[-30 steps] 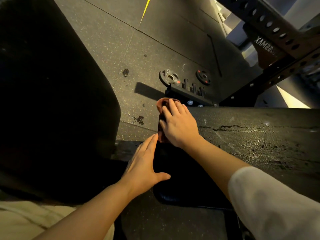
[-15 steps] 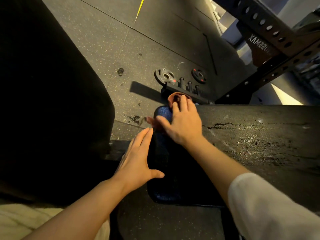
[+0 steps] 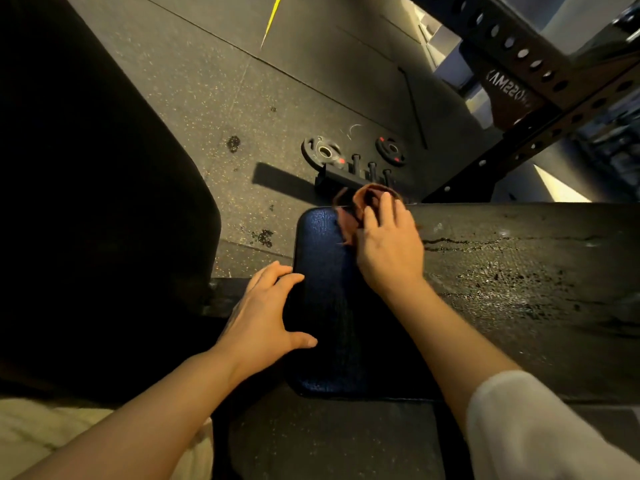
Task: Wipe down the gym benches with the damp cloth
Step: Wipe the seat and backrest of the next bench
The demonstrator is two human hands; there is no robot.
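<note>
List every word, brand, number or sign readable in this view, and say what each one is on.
"XAM2201" or close to it: white letters that appear mirrored and blurred, on the brown plate fixed to the perforated steel rack; the exact characters are uncertain.
Weight plates on the floor: red marks only, no legible numbers.
Bench pad, brown cloth: no text visible.
</note>
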